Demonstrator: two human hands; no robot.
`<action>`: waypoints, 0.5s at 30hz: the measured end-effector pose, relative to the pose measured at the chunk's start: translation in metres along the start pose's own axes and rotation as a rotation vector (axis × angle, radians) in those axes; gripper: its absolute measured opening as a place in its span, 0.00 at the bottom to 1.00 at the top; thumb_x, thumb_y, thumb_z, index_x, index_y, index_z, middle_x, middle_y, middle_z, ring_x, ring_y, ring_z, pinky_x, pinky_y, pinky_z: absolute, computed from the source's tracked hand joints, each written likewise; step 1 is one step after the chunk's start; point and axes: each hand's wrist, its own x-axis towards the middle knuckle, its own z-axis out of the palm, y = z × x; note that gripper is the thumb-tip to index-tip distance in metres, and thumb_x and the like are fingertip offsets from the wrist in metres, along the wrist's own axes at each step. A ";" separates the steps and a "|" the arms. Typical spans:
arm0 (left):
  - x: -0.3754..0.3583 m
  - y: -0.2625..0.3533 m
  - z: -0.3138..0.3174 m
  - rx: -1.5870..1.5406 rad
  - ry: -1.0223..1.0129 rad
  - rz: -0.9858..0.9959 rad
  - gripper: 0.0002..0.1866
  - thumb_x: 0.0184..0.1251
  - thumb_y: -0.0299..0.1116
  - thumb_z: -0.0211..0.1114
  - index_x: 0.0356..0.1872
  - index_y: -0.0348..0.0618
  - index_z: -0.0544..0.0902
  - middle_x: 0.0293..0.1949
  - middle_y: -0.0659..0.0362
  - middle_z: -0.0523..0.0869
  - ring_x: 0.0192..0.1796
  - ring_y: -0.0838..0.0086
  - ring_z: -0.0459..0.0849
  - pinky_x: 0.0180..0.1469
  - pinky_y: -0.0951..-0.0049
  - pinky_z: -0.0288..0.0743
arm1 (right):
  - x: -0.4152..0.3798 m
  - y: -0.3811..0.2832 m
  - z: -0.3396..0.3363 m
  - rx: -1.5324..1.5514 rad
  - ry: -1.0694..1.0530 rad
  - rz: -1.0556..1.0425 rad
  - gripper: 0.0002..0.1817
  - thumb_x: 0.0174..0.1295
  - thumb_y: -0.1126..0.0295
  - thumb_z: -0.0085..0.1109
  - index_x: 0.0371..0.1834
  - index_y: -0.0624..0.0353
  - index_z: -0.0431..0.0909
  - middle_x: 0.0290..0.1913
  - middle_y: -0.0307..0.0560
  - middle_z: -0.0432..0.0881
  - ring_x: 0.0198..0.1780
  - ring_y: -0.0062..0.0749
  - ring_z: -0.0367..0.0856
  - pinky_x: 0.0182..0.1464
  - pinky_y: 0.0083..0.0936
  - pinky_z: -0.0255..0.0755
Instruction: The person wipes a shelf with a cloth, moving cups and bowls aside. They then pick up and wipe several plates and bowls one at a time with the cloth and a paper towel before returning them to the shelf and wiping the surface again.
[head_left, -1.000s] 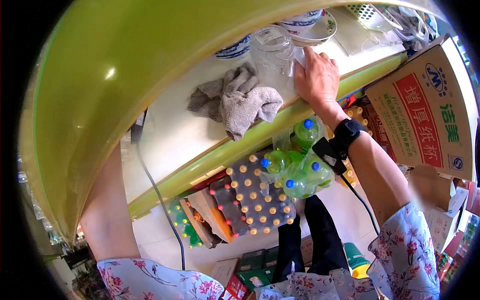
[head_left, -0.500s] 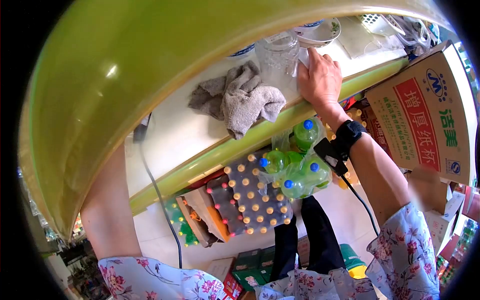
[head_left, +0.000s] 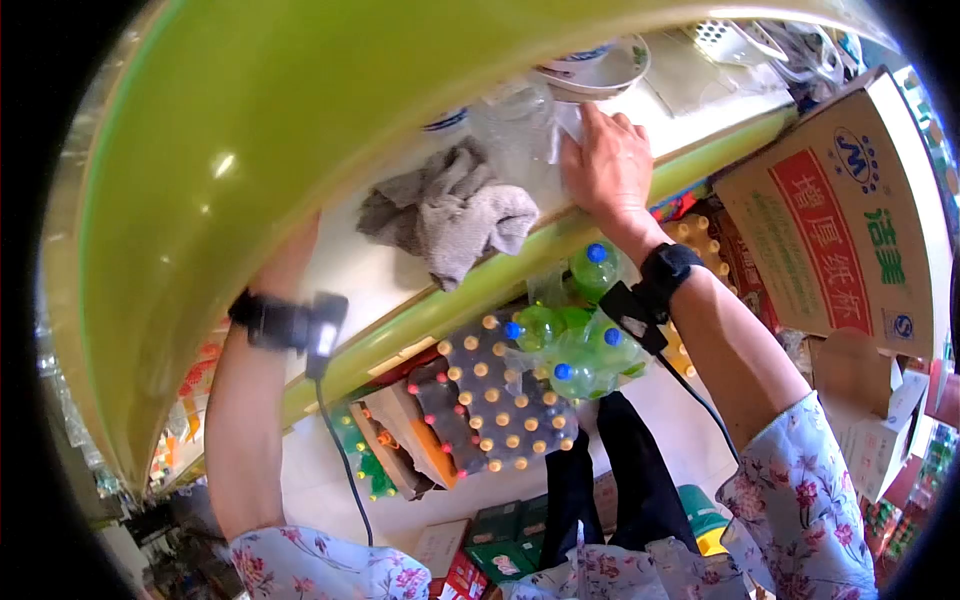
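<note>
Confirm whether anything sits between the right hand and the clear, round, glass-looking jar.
Yes: a thin white piece, material unclear, shows between the right hand and the jar. The crumpled grey fabric cloth lies outside that gap.

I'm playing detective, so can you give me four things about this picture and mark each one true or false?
1. The grey cloth lies on the white shelf. True.
2. The right hand holds the grey cloth. False: it is beside the clear jar, apart from the cloth.
3. The left hand is hidden behind the green panel. True.
4. The biggest green bottles have red caps. False: they have blue caps.
</note>
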 end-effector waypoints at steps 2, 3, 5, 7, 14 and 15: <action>-0.046 0.044 0.024 -0.576 -0.136 -0.452 0.44 0.61 0.65 0.61 0.70 0.44 0.63 0.68 0.48 0.66 0.67 0.51 0.69 0.65 0.48 0.65 | -0.002 0.001 -0.001 0.006 0.001 0.015 0.18 0.53 0.62 0.57 0.46 0.58 0.77 0.33 0.54 0.82 0.43 0.47 0.79 0.50 0.41 0.67; -0.051 0.054 0.027 -0.749 -0.202 -0.536 0.45 0.61 0.66 0.60 0.71 0.45 0.60 0.69 0.48 0.64 0.68 0.48 0.67 0.65 0.45 0.63 | -0.003 0.001 -0.001 0.021 0.003 0.009 0.17 0.53 0.62 0.56 0.44 0.57 0.77 0.32 0.54 0.82 0.43 0.47 0.79 0.50 0.41 0.67; -0.054 0.072 0.033 -1.086 -0.341 -0.702 0.48 0.60 0.68 0.59 0.73 0.47 0.55 0.72 0.50 0.59 0.69 0.43 0.63 0.67 0.40 0.60 | -0.003 0.001 -0.001 0.020 0.023 -0.010 0.15 0.53 0.61 0.56 0.40 0.57 0.76 0.32 0.54 0.82 0.43 0.47 0.79 0.50 0.41 0.67; -0.053 0.074 0.038 -1.119 -0.487 -0.641 0.54 0.58 0.72 0.56 0.77 0.51 0.46 0.77 0.54 0.46 0.70 0.37 0.58 0.67 0.35 0.57 | -0.003 0.001 -0.002 0.040 0.039 -0.007 0.13 0.53 0.61 0.55 0.37 0.57 0.75 0.34 0.53 0.83 0.42 0.47 0.79 0.50 0.41 0.67; -0.047 0.087 0.040 -1.091 -0.535 -0.658 0.53 0.57 0.71 0.58 0.75 0.48 0.51 0.75 0.52 0.52 0.72 0.35 0.53 0.69 0.35 0.54 | -0.002 0.002 -0.002 0.060 -0.001 -0.013 0.14 0.54 0.62 0.55 0.40 0.58 0.76 0.36 0.48 0.84 0.44 0.45 0.78 0.52 0.39 0.66; -0.043 0.091 0.043 -1.104 -0.512 -0.669 0.49 0.60 0.68 0.57 0.74 0.47 0.54 0.74 0.51 0.56 0.71 0.36 0.55 0.69 0.35 0.54 | -0.002 0.003 -0.002 0.063 -0.015 -0.013 0.15 0.54 0.62 0.55 0.41 0.58 0.76 0.36 0.48 0.84 0.44 0.45 0.78 0.53 0.39 0.66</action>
